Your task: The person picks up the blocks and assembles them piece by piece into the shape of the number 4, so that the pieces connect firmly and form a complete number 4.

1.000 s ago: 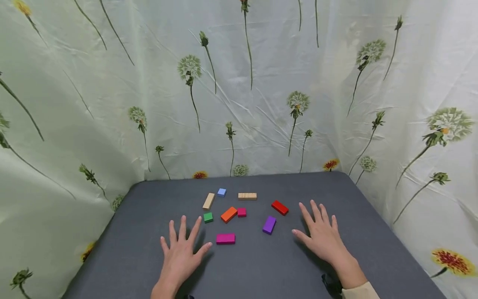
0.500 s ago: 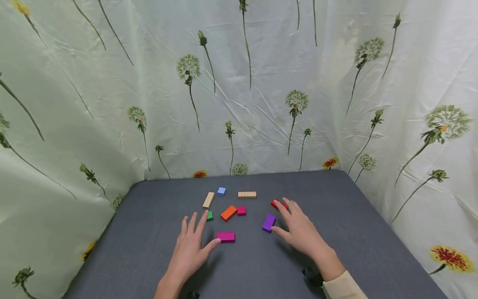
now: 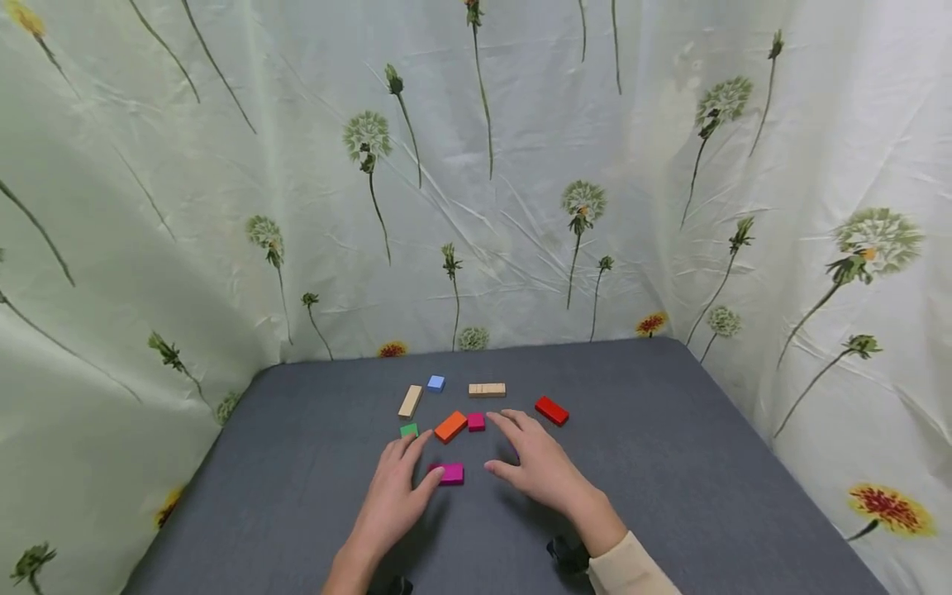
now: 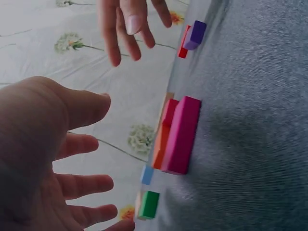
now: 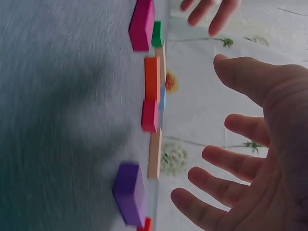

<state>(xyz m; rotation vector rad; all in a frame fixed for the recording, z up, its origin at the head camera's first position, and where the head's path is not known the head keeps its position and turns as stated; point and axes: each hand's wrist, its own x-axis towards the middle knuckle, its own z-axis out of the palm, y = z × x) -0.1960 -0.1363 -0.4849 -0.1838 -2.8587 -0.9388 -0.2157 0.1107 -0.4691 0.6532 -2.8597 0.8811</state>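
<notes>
My left hand [image 3: 390, 500] hovers over the table with fingers spread and holds nothing. Its thumb overlaps a magenta block [image 3: 452, 474] in the head view; its fingertips overlap a small green block [image 3: 409, 430]. To the right, my right hand [image 3: 546, 467] also hangs in the air, fingers apart and empty. It hides nearly all of a purple block [image 5: 130, 192] from the head camera, though the right wrist view shows that block plainly. Between the hands and slightly beyond lie an orange block [image 3: 450, 427] and a small pinkish-red block [image 3: 476, 422].
Farther back on the dark grey table [image 3: 312, 430] are a plain wooden block [image 3: 410, 402], a small blue block [image 3: 435, 383] and a wooden block with line marks [image 3: 487, 390]. A red block [image 3: 552, 411] lies right of them. A flowered curtain [image 3: 521, 207] rises behind.
Both hands have moved inward toward each other over the blocks, the right one travelling farther left, past the red block and over the purple one. The blocks have stayed in place.
</notes>
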